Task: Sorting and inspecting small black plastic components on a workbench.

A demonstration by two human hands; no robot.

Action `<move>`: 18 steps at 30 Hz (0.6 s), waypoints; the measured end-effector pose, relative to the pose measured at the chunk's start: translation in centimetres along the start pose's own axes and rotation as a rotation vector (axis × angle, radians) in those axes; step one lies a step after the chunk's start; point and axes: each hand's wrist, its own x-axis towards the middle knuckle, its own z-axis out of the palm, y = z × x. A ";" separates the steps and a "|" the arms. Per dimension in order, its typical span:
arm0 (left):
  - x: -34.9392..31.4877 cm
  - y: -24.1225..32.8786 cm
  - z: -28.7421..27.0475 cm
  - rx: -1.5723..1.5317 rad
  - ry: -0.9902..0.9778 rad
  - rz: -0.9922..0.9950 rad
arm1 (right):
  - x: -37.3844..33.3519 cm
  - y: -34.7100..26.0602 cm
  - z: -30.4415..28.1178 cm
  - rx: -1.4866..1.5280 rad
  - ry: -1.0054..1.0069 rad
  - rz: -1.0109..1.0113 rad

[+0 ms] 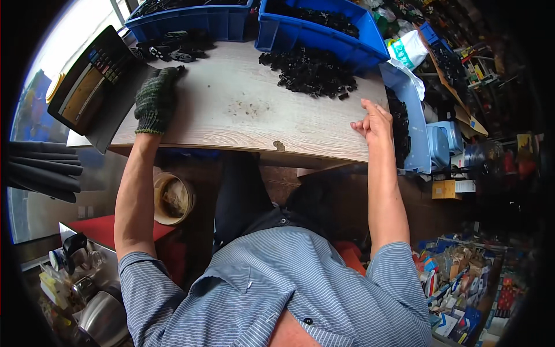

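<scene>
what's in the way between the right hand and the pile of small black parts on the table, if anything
Nothing visible: only tabletop shows between the right hand and the pile of small black parts. The light blue bin is on the hand's other side.

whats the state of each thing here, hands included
left hand, gloved, grip unclear
right hand, bare, fingers partly curled
screen, lit
left blue bin, uncovered, black contents
right blue bin, uncovered, partly filled
tabletop, spotted, chipped near front edge
black heap, loose on the tabletop
bucket, uncovered, something inside
</scene>
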 end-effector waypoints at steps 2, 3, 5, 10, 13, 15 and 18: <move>-0.5 2.8 -0.1 -0.082 0.004 0.066 | -0.2 -0.8 1.6 -0.036 -0.007 0.023; -0.5 4.3 -0.1 -0.116 -0.026 0.049 | -0.2 -1.2 2.3 -0.126 0.006 0.055; -0.5 6.8 0.0 -0.201 -0.009 0.099 | 0.1 -1.7 3.1 -0.216 0.021 0.086; -0.4 10.4 0.2 -0.166 0.043 0.020 | 0.5 -2.0 4.8 -0.489 0.064 0.041; -0.8 12.4 -0.3 -0.275 0.228 0.019 | 0.8 -1.6 4.3 -0.469 0.052 0.049; -2.1 14.3 0.0 -0.582 0.216 -0.106 | 0.9 -1.2 3.5 -0.398 0.003 0.023; -4.4 16.9 1.2 -0.979 0.040 -0.246 | -0.4 -0.6 2.9 -0.238 -0.110 -0.024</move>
